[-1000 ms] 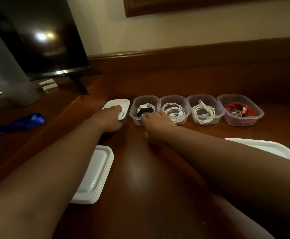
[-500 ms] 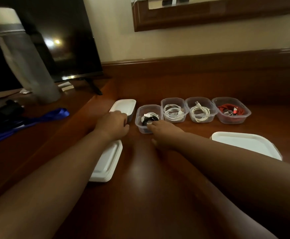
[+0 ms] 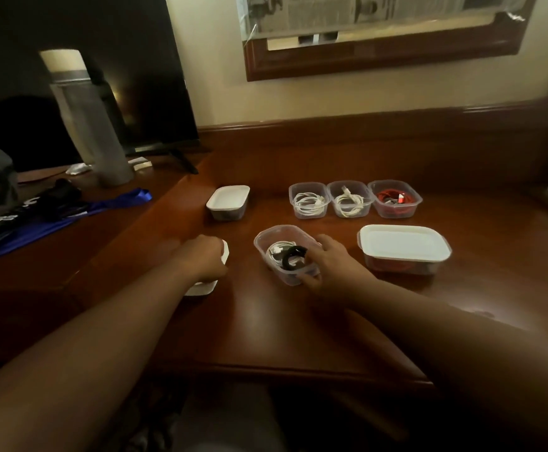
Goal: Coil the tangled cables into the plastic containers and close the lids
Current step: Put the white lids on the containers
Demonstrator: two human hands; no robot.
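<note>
The right hand (image 3: 334, 265) grips a near open container (image 3: 266, 238) of black and white cables; the left hand (image 3: 202, 256) rests on white lids (image 3: 201, 288). Three open containers sit farther back.

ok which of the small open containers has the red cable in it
The container farthest right in the back row; the two beside it and the one the right hand holds contain white cables.

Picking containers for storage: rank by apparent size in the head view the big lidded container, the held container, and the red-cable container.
1. Big lidded container
2. Held container, though it sits nearer the camera
3. Red-cable container
</note>
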